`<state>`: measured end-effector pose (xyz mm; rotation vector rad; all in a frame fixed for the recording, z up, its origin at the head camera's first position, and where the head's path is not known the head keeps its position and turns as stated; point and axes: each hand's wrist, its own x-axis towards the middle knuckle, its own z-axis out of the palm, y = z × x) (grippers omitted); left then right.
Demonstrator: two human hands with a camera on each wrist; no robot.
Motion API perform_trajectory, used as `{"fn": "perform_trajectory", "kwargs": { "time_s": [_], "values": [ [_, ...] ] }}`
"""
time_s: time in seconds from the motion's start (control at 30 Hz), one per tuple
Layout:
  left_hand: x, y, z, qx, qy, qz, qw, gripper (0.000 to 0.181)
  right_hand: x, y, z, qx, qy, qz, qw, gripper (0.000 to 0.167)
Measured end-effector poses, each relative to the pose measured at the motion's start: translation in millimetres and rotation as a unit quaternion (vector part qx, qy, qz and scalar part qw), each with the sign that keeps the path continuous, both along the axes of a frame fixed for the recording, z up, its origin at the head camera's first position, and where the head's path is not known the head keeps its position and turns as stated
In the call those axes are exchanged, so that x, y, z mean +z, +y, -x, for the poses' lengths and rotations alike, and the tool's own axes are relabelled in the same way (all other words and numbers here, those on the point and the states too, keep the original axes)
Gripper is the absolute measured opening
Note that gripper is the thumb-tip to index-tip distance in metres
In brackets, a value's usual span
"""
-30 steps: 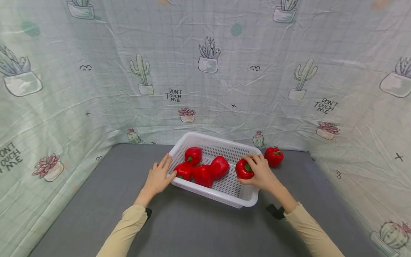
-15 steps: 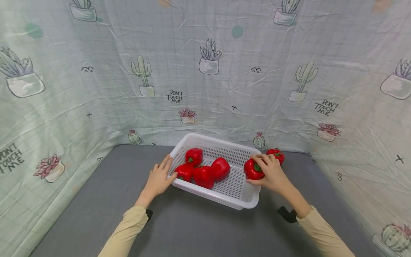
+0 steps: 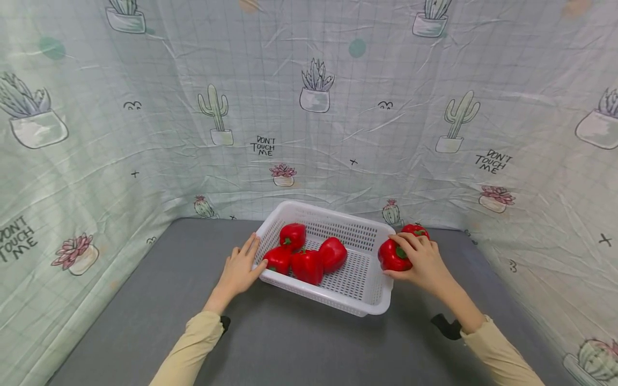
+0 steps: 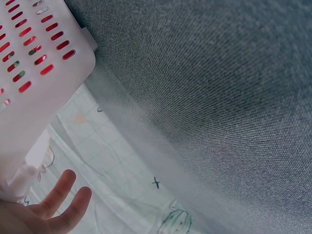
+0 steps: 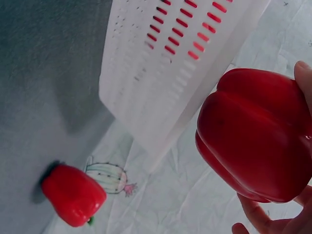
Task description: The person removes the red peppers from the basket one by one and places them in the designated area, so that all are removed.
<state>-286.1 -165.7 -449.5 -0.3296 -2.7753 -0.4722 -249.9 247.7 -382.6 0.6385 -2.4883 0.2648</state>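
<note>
My right hand (image 3: 425, 262) grips a red bell pepper (image 3: 393, 255) over the right end of the white plastic basket (image 3: 333, 305). In the right wrist view this pepper (image 5: 258, 136) is outside the basket wall, apart from it. Another red bell pepper (image 3: 415, 230) sits on the table behind, partly covered by the right hand; the right wrist view shows that pepper (image 5: 73, 195) whole. Spread and fairly straight, the fingers of my left hand (image 3: 238, 271) rest on the basket's left rim. Several red bell peppers (image 3: 307, 266) lie in the basket's left half.
Grey cloth covers the table (image 3: 309, 348). A pale curtain (image 3: 309, 134) printed with cacti hangs along the back and both sides. The basket stands slightly turned, near the back edge, and its slotted floor shows on the right.
Holding the bell pepper, my right hand has moved right, from over the basket's inside to its right rim, partly covering the pepper behind. The left hand and basket have stayed in place.
</note>
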Motion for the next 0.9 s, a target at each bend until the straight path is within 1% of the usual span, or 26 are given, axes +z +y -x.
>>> {"fn": "perform_trajectory", "kwargs": {
  "time_s": [0.27,0.4,0.57,0.73,0.9],
  "values": [
    [0.2,0.0,-0.5,0.001,-0.001,0.001,1.0000,0.066,-1.2,11,-1.1,-0.022,-0.013,0.003,0.9997,0.078],
    [0.1,-0.1,-0.3,0.000,-0.003,0.000,1.0000,0.066,-2.5,15,-0.5,-0.019,-0.011,0.007,0.9997,0.078],
    [-1.1,0.0,1.0,-0.001,0.004,-0.004,1.0000,0.065,-4.5,20,0.0,-0.014,-0.015,0.017,0.9996,0.077],
    [-1.5,0.0,0.9,-0.002,0.007,-0.005,1.0000,0.064,-8.7,25,-0.2,-0.018,-0.024,0.025,0.9992,0.077],
    [-1.2,-0.1,0.6,-0.001,0.006,-0.003,1.0000,0.064,-13.8,29,0.6,-0.025,-0.016,0.022,0.9993,0.078]
  ]
}}
